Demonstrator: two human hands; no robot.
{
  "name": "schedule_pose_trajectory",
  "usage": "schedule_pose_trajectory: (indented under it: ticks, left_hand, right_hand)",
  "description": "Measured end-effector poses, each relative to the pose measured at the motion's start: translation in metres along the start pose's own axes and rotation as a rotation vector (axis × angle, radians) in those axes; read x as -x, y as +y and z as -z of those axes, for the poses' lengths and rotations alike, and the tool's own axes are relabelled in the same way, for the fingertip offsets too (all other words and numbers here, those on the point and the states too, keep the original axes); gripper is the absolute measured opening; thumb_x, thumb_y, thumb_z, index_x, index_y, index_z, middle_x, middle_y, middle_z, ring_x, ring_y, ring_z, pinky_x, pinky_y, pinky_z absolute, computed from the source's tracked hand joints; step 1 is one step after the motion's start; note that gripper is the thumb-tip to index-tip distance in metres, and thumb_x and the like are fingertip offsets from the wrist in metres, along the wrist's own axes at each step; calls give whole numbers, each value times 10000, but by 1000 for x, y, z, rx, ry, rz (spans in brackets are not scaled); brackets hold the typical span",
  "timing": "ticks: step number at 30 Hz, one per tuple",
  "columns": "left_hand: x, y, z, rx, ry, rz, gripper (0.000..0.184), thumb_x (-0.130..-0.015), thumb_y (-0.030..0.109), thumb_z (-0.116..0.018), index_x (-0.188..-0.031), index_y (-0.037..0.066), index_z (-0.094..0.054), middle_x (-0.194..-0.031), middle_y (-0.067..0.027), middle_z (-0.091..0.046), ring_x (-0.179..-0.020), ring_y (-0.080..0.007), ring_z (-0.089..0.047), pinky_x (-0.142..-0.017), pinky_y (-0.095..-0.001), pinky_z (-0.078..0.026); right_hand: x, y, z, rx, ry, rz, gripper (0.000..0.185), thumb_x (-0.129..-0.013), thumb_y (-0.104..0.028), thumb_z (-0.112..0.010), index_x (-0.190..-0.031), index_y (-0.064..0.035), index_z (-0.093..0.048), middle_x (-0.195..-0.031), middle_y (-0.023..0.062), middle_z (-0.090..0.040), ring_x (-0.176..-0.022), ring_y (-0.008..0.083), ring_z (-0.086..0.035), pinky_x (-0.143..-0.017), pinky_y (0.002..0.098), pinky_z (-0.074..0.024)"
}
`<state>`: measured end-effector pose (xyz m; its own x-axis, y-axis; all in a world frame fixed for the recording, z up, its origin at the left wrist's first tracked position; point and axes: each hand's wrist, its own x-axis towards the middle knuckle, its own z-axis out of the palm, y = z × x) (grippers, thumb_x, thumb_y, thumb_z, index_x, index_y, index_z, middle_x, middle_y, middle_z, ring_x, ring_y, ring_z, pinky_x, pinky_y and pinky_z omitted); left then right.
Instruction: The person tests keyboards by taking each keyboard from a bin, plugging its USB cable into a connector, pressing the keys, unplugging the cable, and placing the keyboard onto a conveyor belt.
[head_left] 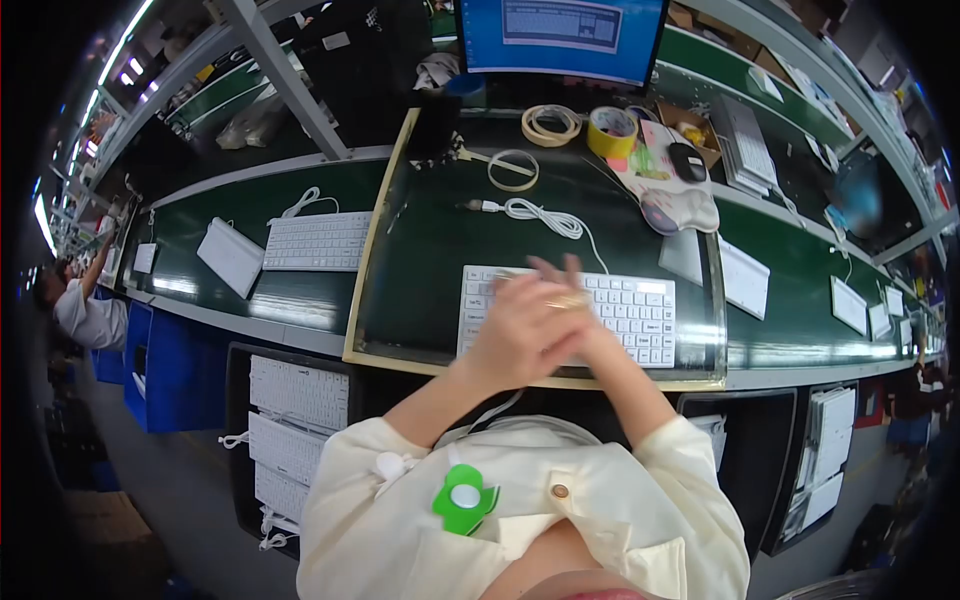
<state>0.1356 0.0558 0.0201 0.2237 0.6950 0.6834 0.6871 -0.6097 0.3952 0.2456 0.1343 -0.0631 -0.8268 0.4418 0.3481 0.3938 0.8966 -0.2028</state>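
Observation:
My left hand [515,325] and my right hand [582,332] cross and overlap above a white keyboard [640,315]. Motion smears the fingers, a few of which point up and away from me. A thin yellowish band [568,300] shows where the hands meet; what it is I cannot make out. Whether either hand grips anything is hidden by the overlap. Beneath them the keyboard lies flat on a green mat [420,290]. Its coiled white cable [545,218] lies behind it, ending in a USB plug [489,206].
Tape rolls [611,132], a mouse [687,162] and a monitor [560,40] stand at the back. Another keyboard [318,242] lies to the left. Bins with stacked keyboards [298,395] flank me below the bench edge. A person [90,310] is at far left.

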Motion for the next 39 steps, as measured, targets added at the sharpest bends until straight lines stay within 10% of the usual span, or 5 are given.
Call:
schedule_pose_trajectory:
  ticks: [8, 15, 25, 35, 39]
  left_hand:
    - [24, -6, -65, -86, -457, 45, 492, -783, 460, -609, -1226, 256, -547, -1193, 22, -578, -1284, -318, -314, -981, -695, -118]
    - [92, -41, 80, -373, -582, 561, 513, -771, 421, -627, -1232, 211, -542, -1195, 14, -581, -1275, -283, -334, -1005, -696, -45]
    - [13, 16, -93, -11, -685, -46, 584, -790, 453, -601, -1323, 282, -433, -1382, 53, -407, -1338, -303, -216, -956, -747, -67]
    - [95, -25, 71, -447, -515, 576, 571, -638, 401, -729, -1163, 217, -597, -1180, 42, -588, -1240, -291, -357, -1021, -675, -44]
    - [52, -25, 31, -364, -434, 413, 663, -620, 422, -737, -1221, 215, -548, -1277, -6, -515, -1273, -299, -318, -1008, -685, -89]
  right_hand:
    - [110, 65, 102, 283, 51, -729, 409, -748, -223, -657, -1147, -186, -576, -1047, 49, -642, -1241, 332, -385, -1032, 609, -108]
    - [-23, -61, 14, -212, 16, 49, 634, -751, -474, -630, -1319, -270, -435, -1279, 79, -511, -1316, 392, -248, -995, 698, -28]
    - [136, 63, 114, 212, -108, -883, 642, -805, -363, -623, -1380, -283, -349, -1183, 8, -594, -1319, 320, -272, -1044, 630, 39]
    - [-7, -58, 18, -249, 36, 34, 562, -755, -466, -627, -1262, -256, -508, -1201, 62, -571, -1303, 425, -265, -975, 724, -9]
    - [34, -12, 47, -195, -84, -263, 502, -782, -428, -614, -1245, -256, -526, -1117, -12, -630, -1303, 387, -283, -985, 712, 9]
